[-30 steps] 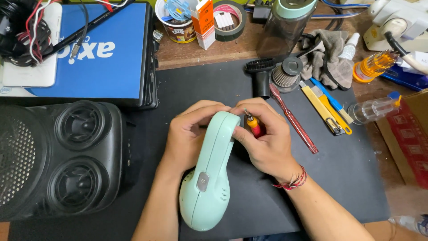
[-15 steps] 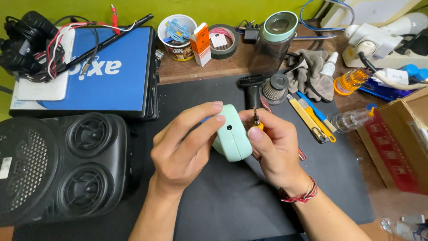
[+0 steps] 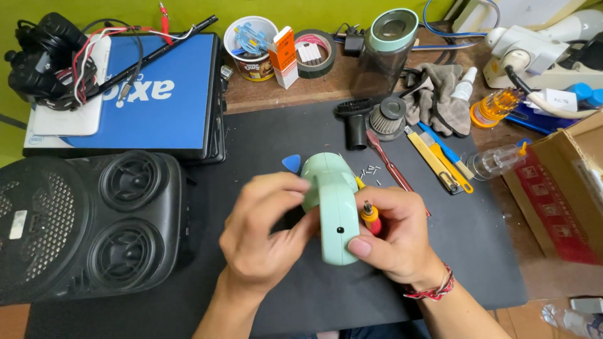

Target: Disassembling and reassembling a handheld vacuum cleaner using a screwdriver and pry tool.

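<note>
Both hands' grip stays closed on the mint-green device (image 3: 331,207), now turned handle-down; right hand (image 3: 392,242) also pinches a small screwdriver (image 3: 370,217), left hand (image 3: 267,229) steadying.

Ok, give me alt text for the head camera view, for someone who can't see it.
Two hands hold a mint-green handheld device over a black mat; the left hand grips its side, and the right hand also holds a small red-and-yellow screwdriver. A black speaker sits left.
</note>
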